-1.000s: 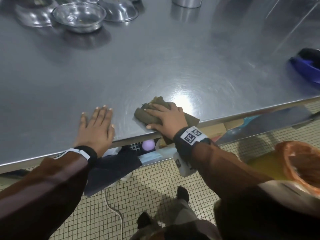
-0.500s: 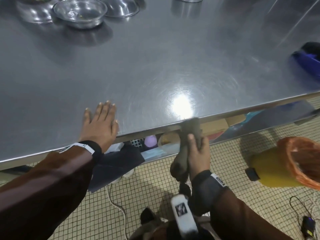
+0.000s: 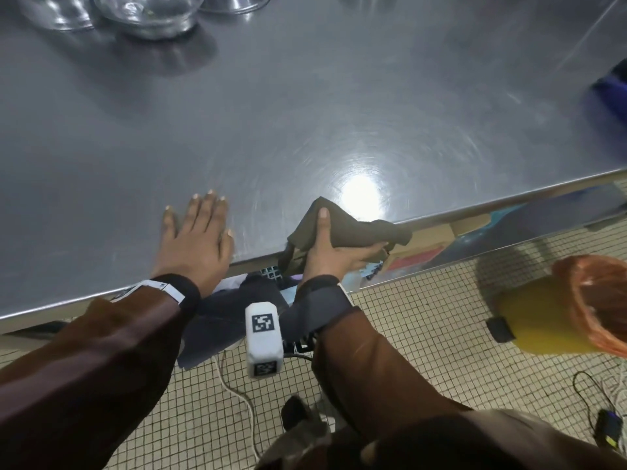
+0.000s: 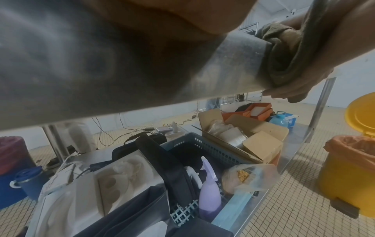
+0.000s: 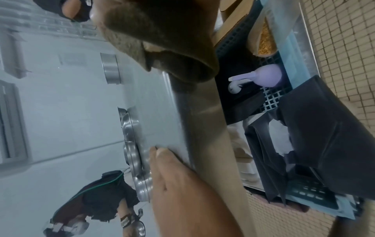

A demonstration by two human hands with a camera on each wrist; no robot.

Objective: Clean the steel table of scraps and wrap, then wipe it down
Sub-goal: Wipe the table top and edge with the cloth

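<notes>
Raised from below the near edge since half a second ago, the olive-brown cloth (image 3: 342,228) now drapes over the steel table's (image 3: 305,106) near edge, part on top, part hanging down its front face. The right hand (image 3: 334,252) grips it, thumb pressed on the upper fold, fingers curled under the bunched cloth at the rim, wrist below table level. Just beside it, the left hand (image 3: 195,235) lies flat on the tabletop near the same edge, fingers straight and together, holding nothing, as it did earlier. Steel bowls (image 3: 142,11) stand at the far-left edge. On the tiled floor to the right stands a yellow bin (image 3: 543,320) lined with an orange bag.
</notes>
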